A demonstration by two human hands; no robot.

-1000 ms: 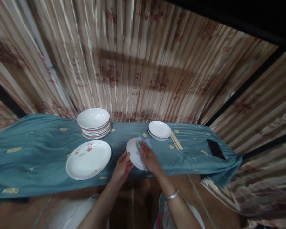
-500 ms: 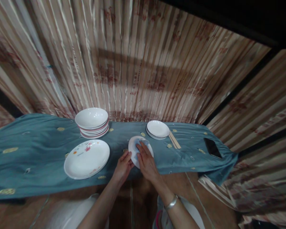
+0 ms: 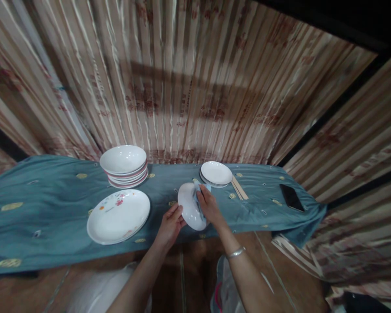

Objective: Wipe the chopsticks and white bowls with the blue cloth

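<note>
A small white plate [image 3: 189, 205] is held up and tilted over the table's front edge. My left hand [image 3: 171, 222] grips its left rim, thumb on the near face. At the plate's right side, my right hand [image 3: 209, 204] is closed around a light blue cloth [image 3: 200, 188], which folds over the rim. Part of the cloth is hidden under the fingers. Behind the right hand sits a short stack of small white plates [image 3: 217, 173], with wooden chopsticks [image 3: 239, 188] lying beside it.
Left of my hands lie large oval floral plates [image 3: 119, 217], stacked. Behind them stands a pile of white bowls and plates [image 3: 124, 160]. A black phone [image 3: 291, 197] rests on the right of the teal tablecloth [image 3: 58, 208]. A striped curtain [image 3: 182, 87] hangs behind the table.
My right hand has gone from lying flat on the plate's face to wrapping the cloth around its right edge. The plate has turned and tilted in my left hand.
</note>
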